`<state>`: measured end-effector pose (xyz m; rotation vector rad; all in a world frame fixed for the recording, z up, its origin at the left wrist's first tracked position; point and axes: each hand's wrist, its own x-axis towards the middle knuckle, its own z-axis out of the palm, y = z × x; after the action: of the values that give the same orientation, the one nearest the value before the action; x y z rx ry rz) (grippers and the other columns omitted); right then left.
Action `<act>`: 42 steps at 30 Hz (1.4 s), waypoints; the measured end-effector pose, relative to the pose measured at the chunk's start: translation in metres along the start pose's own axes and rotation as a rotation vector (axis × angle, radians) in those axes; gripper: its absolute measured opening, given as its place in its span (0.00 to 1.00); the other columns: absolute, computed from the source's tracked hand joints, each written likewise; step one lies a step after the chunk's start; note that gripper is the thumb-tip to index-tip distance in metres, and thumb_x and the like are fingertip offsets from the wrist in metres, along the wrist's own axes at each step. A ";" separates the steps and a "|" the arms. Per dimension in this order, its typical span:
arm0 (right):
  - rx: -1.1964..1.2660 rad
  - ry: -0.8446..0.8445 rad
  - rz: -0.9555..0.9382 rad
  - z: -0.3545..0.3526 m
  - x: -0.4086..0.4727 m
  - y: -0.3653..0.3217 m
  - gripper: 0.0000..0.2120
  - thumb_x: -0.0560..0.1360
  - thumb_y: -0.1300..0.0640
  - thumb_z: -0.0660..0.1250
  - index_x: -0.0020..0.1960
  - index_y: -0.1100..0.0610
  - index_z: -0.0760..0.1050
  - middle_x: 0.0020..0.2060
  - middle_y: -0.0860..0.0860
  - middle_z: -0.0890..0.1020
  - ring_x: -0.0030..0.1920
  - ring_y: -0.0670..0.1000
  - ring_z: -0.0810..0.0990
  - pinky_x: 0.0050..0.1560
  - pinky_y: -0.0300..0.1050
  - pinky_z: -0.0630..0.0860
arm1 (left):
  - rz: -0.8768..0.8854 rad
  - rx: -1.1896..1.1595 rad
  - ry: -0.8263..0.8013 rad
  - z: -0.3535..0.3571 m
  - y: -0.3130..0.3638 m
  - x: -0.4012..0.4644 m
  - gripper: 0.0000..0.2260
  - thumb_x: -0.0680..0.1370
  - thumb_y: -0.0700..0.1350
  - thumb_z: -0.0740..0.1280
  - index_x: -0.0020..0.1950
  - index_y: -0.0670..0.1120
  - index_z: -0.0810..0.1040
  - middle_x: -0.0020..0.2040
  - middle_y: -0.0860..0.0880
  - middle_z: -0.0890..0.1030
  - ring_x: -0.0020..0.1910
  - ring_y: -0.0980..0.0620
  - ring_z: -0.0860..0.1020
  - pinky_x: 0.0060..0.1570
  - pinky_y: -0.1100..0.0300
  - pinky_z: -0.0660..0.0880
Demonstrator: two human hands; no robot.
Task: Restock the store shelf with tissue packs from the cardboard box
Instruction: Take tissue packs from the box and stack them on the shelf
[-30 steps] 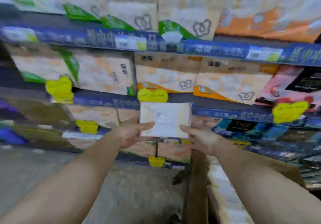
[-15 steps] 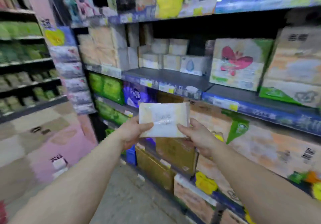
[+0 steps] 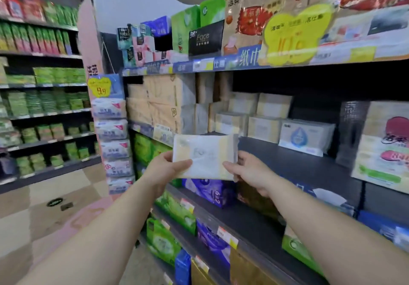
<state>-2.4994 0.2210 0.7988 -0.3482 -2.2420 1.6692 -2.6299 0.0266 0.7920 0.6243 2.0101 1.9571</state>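
Both hands hold one tissue pack (image 3: pixel 204 155) at chest height in front of the shelf (image 3: pixel 294 163). The left hand (image 3: pixel 164 169) pinches the pack's left end, thumb across the front face and fingers curled behind. The right hand (image 3: pixel 250 173) does the same at the right end, thumb on the lower front corner. A grip at both ends keeps the soft wrapper flat and square, the sensible way to slide it into a row without buckling.

The pack is clear of the shelf, near its front lip and in line with the bare dark board. Behind that board stand the stacked packs (image 3: pixel 254 116), pale and similarly wrapped; they appear to be the same product, though blur prevents a firm match. A blue-drop pack (image 3: pixel 306 135) lies just to their right. The open board in front of the stack is the likely slot, and the pack faces it label outward, matching the stock.

Against the frame half a second earlier, the grip is unchanged. The view has swung up and leftward: the target shelf now sits level with the pack and nearer, the top shelf with its yellow tag (image 3: pixel 294 34) is in sight, and the lower rows have dropped to the bottom of the view. The cardboard box is not in view.
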 end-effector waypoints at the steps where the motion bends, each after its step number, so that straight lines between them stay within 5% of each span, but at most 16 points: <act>1: -0.022 -0.001 0.003 -0.006 0.019 -0.003 0.14 0.75 0.59 0.69 0.60 0.52 0.72 0.54 0.50 0.81 0.52 0.50 0.81 0.53 0.46 0.78 | 0.017 0.016 -0.006 0.003 0.004 0.020 0.16 0.70 0.38 0.75 0.57 0.42 0.80 0.51 0.46 0.85 0.49 0.48 0.83 0.45 0.58 0.79; 3: -0.088 0.011 0.013 -0.019 0.057 -0.006 0.19 0.73 0.60 0.71 0.62 0.53 0.72 0.57 0.50 0.81 0.56 0.51 0.80 0.61 0.50 0.76 | 0.051 0.056 -0.010 0.008 0.012 0.060 0.15 0.70 0.37 0.75 0.56 0.43 0.80 0.49 0.47 0.85 0.46 0.50 0.84 0.39 0.62 0.78; 7: -0.149 0.138 0.021 -0.034 0.121 0.001 0.19 0.72 0.62 0.72 0.60 0.52 0.73 0.54 0.52 0.82 0.55 0.54 0.81 0.59 0.57 0.77 | 0.097 0.115 -0.085 0.024 0.017 0.132 0.11 0.71 0.36 0.73 0.51 0.47 0.79 0.50 0.46 0.84 0.45 0.50 0.83 0.43 0.58 0.81; 9: -0.188 0.254 0.018 -0.036 0.145 0.007 0.18 0.72 0.61 0.72 0.59 0.52 0.72 0.51 0.51 0.82 0.52 0.53 0.81 0.56 0.51 0.78 | 0.115 0.146 -0.113 0.035 0.018 0.164 0.11 0.73 0.35 0.71 0.49 0.49 0.78 0.46 0.50 0.83 0.42 0.55 0.81 0.39 0.64 0.79; 13: -0.277 0.488 0.000 -0.029 0.189 0.016 0.19 0.75 0.61 0.68 0.64 0.53 0.71 0.53 0.48 0.80 0.51 0.49 0.77 0.47 0.37 0.69 | 0.181 0.187 -0.174 0.055 0.015 0.229 0.12 0.74 0.34 0.70 0.55 0.45 0.78 0.52 0.49 0.81 0.50 0.53 0.79 0.51 0.60 0.75; 18: -0.491 0.570 0.260 -0.017 0.244 0.042 0.23 0.74 0.54 0.67 0.68 0.49 0.68 0.59 0.50 0.80 0.59 0.55 0.77 0.58 0.46 0.74 | 0.144 0.271 -0.357 0.060 -0.014 0.308 0.15 0.73 0.30 0.67 0.56 0.45 0.77 0.52 0.51 0.81 0.53 0.52 0.79 0.50 0.60 0.74; 22: -0.446 0.557 0.349 -0.016 0.265 0.043 0.26 0.75 0.58 0.65 0.71 0.48 0.65 0.59 0.51 0.79 0.52 0.54 0.80 0.51 0.46 0.77 | 0.118 0.359 -0.439 0.065 -0.030 0.356 0.19 0.68 0.28 0.64 0.55 0.42 0.80 0.53 0.44 0.83 0.54 0.45 0.81 0.56 0.52 0.77; 24: -0.359 0.616 0.363 -0.013 0.276 0.044 0.26 0.76 0.60 0.62 0.71 0.46 0.64 0.55 0.50 0.80 0.40 0.53 0.82 0.36 0.46 0.78 | 0.135 0.396 -0.429 0.074 -0.038 0.374 0.18 0.67 0.32 0.64 0.54 0.42 0.81 0.52 0.44 0.84 0.52 0.45 0.81 0.58 0.50 0.77; 29: -0.260 0.758 0.370 -0.007 0.304 0.052 0.26 0.76 0.64 0.58 0.70 0.45 0.64 0.47 0.52 0.82 0.33 0.51 0.79 0.28 0.42 0.75 | 0.184 0.433 -0.253 0.089 -0.040 0.383 0.14 0.74 0.38 0.62 0.59 0.45 0.74 0.55 0.45 0.81 0.54 0.43 0.78 0.54 0.57 0.74; 33: -0.263 0.814 0.336 -0.009 0.316 0.058 0.25 0.76 0.62 0.62 0.71 0.48 0.65 0.45 0.50 0.79 0.42 0.51 0.77 0.43 0.44 0.74 | 0.146 0.294 -0.274 0.102 -0.051 0.391 0.27 0.72 0.38 0.64 0.71 0.48 0.65 0.61 0.46 0.79 0.57 0.46 0.78 0.55 0.58 0.75; 38: -0.338 0.835 0.369 -0.010 0.323 0.061 0.17 0.75 0.58 0.64 0.64 0.53 0.70 0.49 0.56 0.83 0.45 0.54 0.79 0.47 0.47 0.75 | 0.143 0.186 -0.347 0.100 -0.055 0.388 0.32 0.69 0.42 0.66 0.73 0.48 0.61 0.65 0.50 0.75 0.61 0.50 0.75 0.64 0.55 0.71; 42: -0.462 0.769 0.397 -0.004 0.326 0.054 0.15 0.77 0.52 0.63 0.62 0.54 0.72 0.55 0.54 0.82 0.54 0.57 0.80 0.56 0.47 0.75 | 0.112 0.210 -0.380 0.105 -0.069 0.397 0.39 0.64 0.49 0.64 0.74 0.43 0.59 0.73 0.43 0.67 0.70 0.46 0.68 0.69 0.48 0.68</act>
<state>-2.7966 0.3638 0.7841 -1.3560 -1.9696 0.8715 -2.9341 0.3092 0.7599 1.0878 1.9815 1.5440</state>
